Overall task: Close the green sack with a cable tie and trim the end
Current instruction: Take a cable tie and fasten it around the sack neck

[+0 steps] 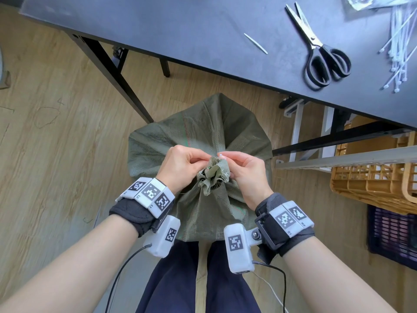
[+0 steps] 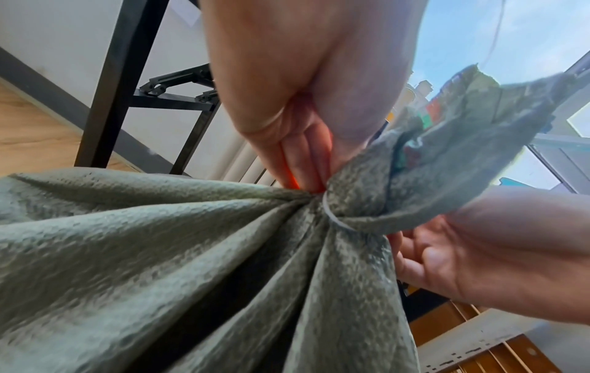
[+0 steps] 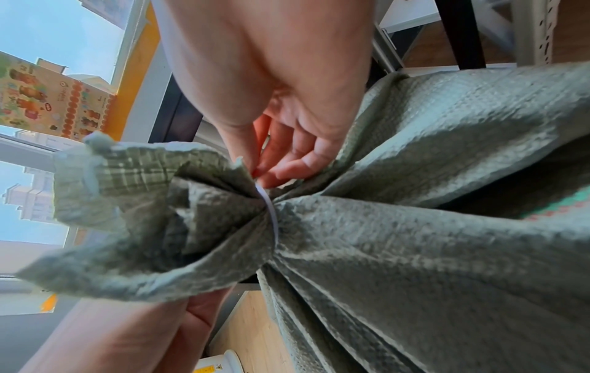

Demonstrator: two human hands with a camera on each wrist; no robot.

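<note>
We look down at the green sack (image 1: 209, 136) standing on the wooden floor (image 1: 56, 132), just in front of our legs and close to the dark bench (image 1: 180, 35). The top of the sack is bunched into a tight neck, and the loose cloth above it puffs out like a little flower.

A thin white cable tie (image 3: 270, 214) goes round that neck. In both wrist views it sits snug on the cloth.

Our left hand (image 1: 180, 168) is on the left side of the neck. Its fingers (image 2: 306, 161) are curled and pushed in right at the tie, and from above the thumb and first finger seem to pinch something small there. We cannot tell for sure if it is the tie or just the cloth.

Our right hand (image 1: 246, 175) is on the right side. Its fingertips (image 3: 284, 174) touch the tie where it meets the cloth, and from above they pinch a little white bit at the top of the bunch.

On the bench lie the scissors (image 1: 320, 53), with black handles and the blades apart. A short white cut piece (image 1: 256, 43) lies to their left. A pile of white cable ties (image 1: 399, 53) lies to their right. A yellow crate (image 1: 372, 175) sits on the floor under the bench.
</note>
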